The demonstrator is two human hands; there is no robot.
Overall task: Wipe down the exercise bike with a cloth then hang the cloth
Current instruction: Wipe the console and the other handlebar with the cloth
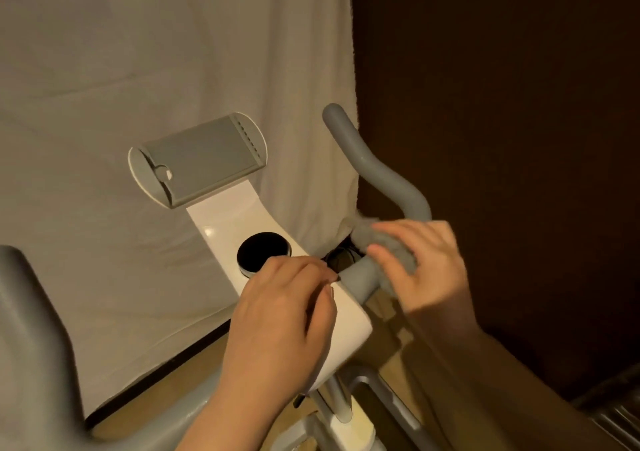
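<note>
My right hand (424, 265) is wrapped around a grey cloth (384, 239), fingers curled, pressing it onto the right handlebar (377, 170) of the exercise bike (242, 222) where the bar meets the white console. My left hand (284, 315) lies on the console just left of that joint, fingers loosely bent, gripping nothing I can see. Black dial (264, 251) sits just beyond the left hand's fingertips; grey device holder (201, 159) farther beyond it. Pale sheet (156, 52) hangs behind.
</note>
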